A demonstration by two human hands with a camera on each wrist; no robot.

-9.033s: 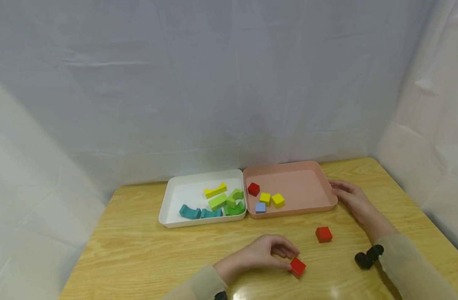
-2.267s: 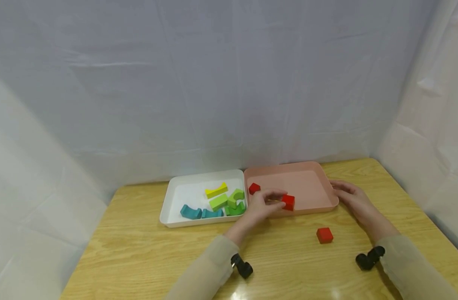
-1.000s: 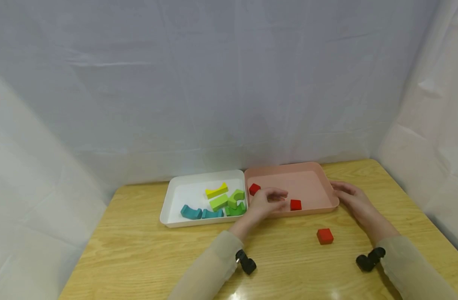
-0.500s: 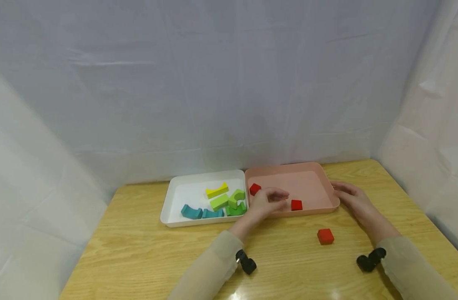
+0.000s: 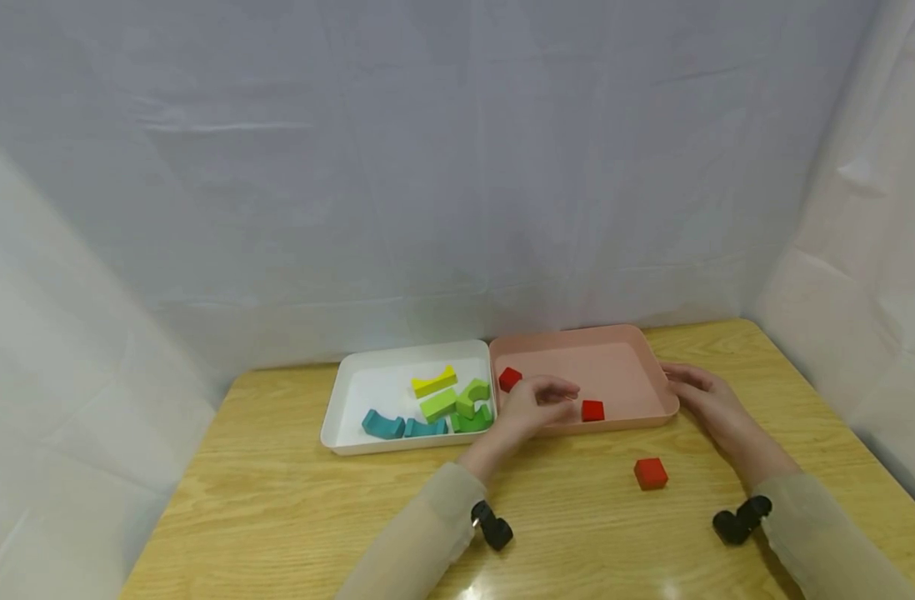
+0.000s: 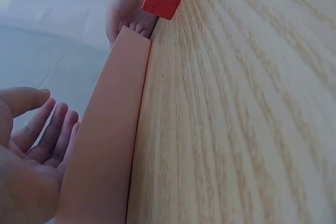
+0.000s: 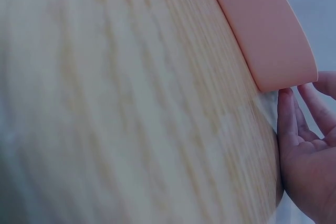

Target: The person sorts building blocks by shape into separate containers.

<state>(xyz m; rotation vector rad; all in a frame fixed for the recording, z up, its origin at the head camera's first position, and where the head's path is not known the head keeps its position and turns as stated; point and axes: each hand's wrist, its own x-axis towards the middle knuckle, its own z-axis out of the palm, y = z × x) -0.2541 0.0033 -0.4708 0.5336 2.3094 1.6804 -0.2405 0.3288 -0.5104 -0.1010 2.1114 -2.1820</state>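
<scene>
My left hand [image 5: 531,408] hovers over the front left part of the pink tray [image 5: 615,358], its fingers loosely bent with nothing between them. Just right of its fingertips a red cube [image 5: 592,411] lies in that tray. Behind the hand, at the tray's left end, sits another red cube [image 5: 511,379]. The hand hides the tray floor below it, where yellow cubes and a small blue block showed before. My right hand [image 5: 716,412] rests its fingertips against the tray's right end; in the right wrist view the fingers [image 7: 287,111] touch the tray wall. A third red cube [image 5: 651,473] lies on the table.
A white tray [image 5: 352,383] adjoins the pink one on the left. It holds a yellow arched block [image 5: 433,383], a lime block [image 5: 438,406], green arched blocks [image 5: 471,419] and teal arched blocks [image 5: 382,425]. White sheeting [image 5: 457,167] hangs behind the wooden table [image 5: 315,517].
My left hand lifted a red cube from the table, carried it over the pink tray and let it go there. It has barely moved since. My right hand stayed at the tray's end.
</scene>
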